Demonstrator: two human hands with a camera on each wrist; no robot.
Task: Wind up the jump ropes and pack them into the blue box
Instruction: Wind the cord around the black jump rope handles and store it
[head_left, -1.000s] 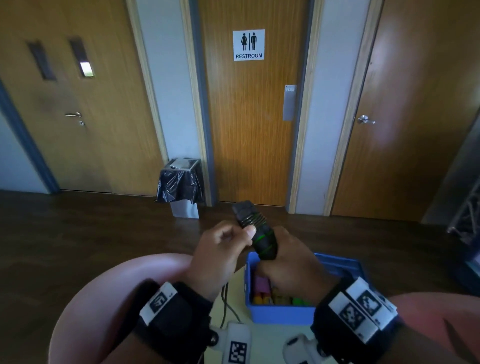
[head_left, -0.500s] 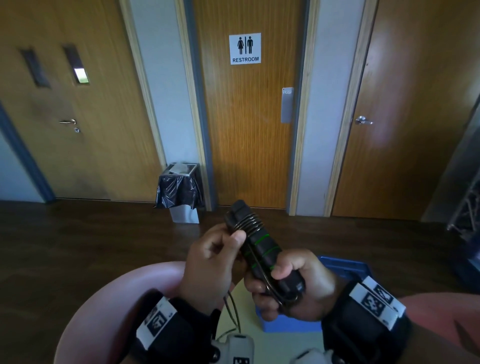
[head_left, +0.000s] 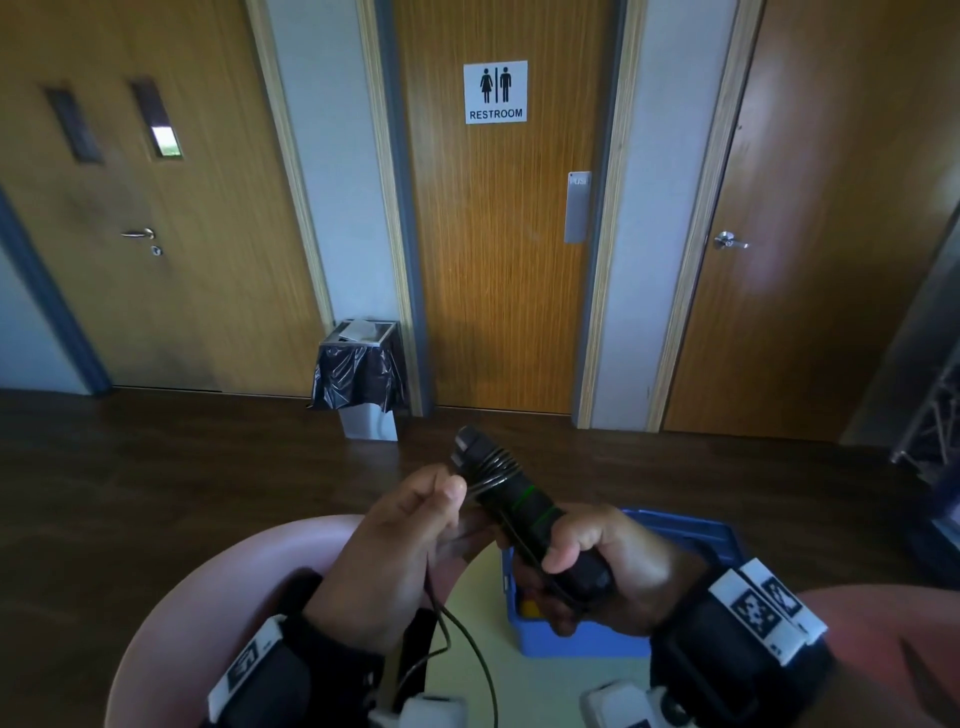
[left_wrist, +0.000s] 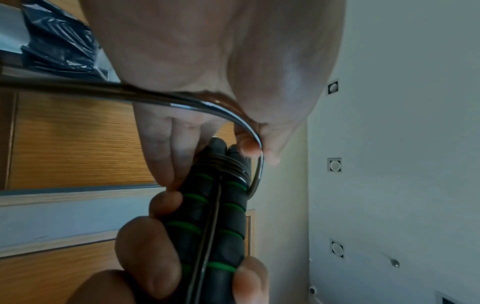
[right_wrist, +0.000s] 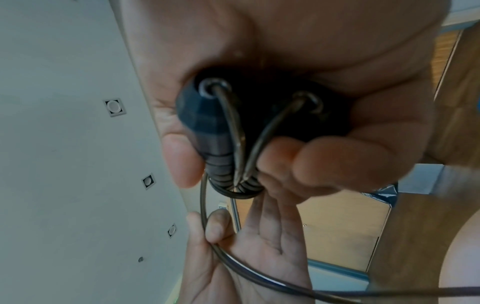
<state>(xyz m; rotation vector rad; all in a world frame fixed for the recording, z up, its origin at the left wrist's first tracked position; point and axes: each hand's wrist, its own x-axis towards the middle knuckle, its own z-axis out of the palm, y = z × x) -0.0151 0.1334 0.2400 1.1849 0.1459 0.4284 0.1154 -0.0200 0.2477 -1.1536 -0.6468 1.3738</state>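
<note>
Behind everything stand three wooden doors, the middle one with a RESTROOM sign (head_left: 495, 92), and a bin lined with a black bag (head_left: 358, 375) sits on the dark floor beside it. Nearer, a pale table (head_left: 470, 670) carries the blue box (head_left: 691, 535) toward its right side, with coloured pieces only partly visible inside it behind the hands. Compared with a second ago, the pair of black jump rope handles with green rings (head_left: 524, 512) has risen off the box and now tilts up and away, held clear above the table's near edge. The right hand (head_left: 618, 577) has shifted from covering the middle of the handles to gripping their lower end, fingers and thumb curled tight round both. The left hand (head_left: 410, 540) has moved from the top of the handles to their left side, where it pinches the thin dark cable (left_wrist: 182, 102) between thumb and forefinger, the other fingers lying straighter along the handles. Several turns of cable already sit snug round the upper part of the handles (right_wrist: 233, 181), while a slack length still trails down past the left wrist toward the near edge of the table (head_left: 467, 654). By my reading, winding is underway but not finished: the loose tail needs more turns before this rope goes into the box.
</note>
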